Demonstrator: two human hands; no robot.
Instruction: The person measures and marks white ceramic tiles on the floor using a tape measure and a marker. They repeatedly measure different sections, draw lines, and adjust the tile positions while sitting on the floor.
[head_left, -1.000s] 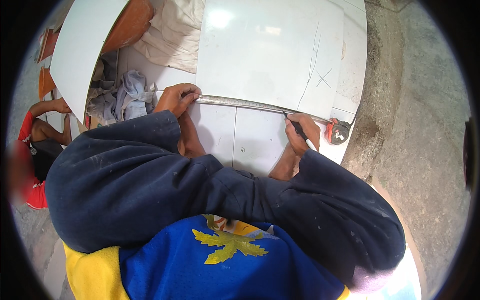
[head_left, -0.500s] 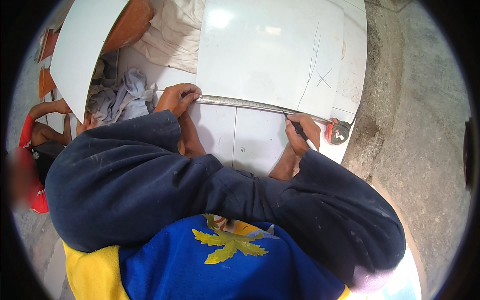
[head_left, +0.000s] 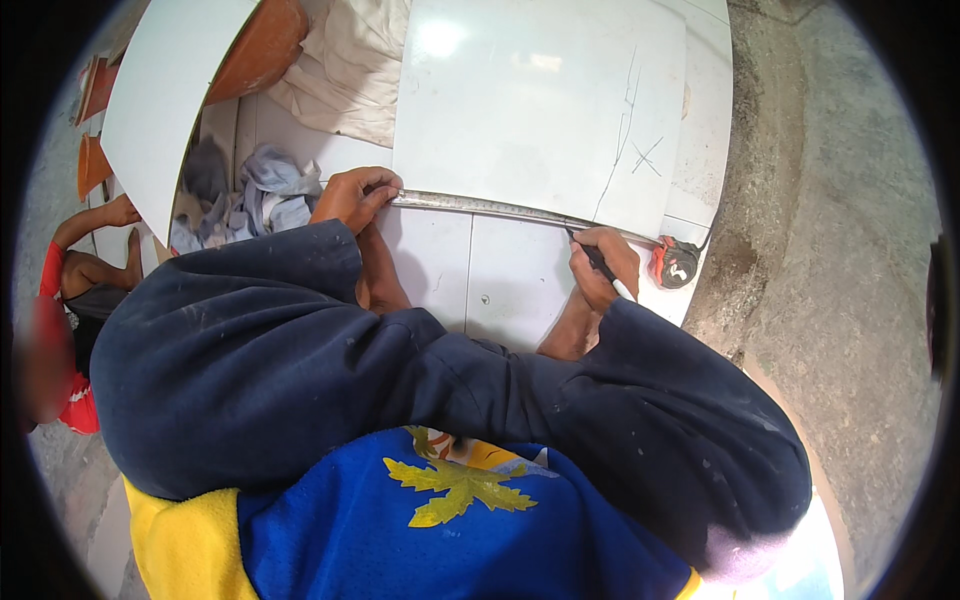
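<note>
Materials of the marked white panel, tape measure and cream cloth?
Marked white panel: glossy, perhaps glazed tile or laminate; it mirrors bright highlights.
Tape measure: red and black, probably plastic by its chunky, moulded look; its thin, silvery blade is likely metal.
Cream cloth: matte fabric, shown by soft folds; fibre unclear.

The left grip (head_left: 352, 198) is pinched, thumb against bent fingers, just ahead of the folded left leg (head_left: 230, 350). The right grip (head_left: 608, 262) curls in a writing hold, fingers angled leftward.
</note>
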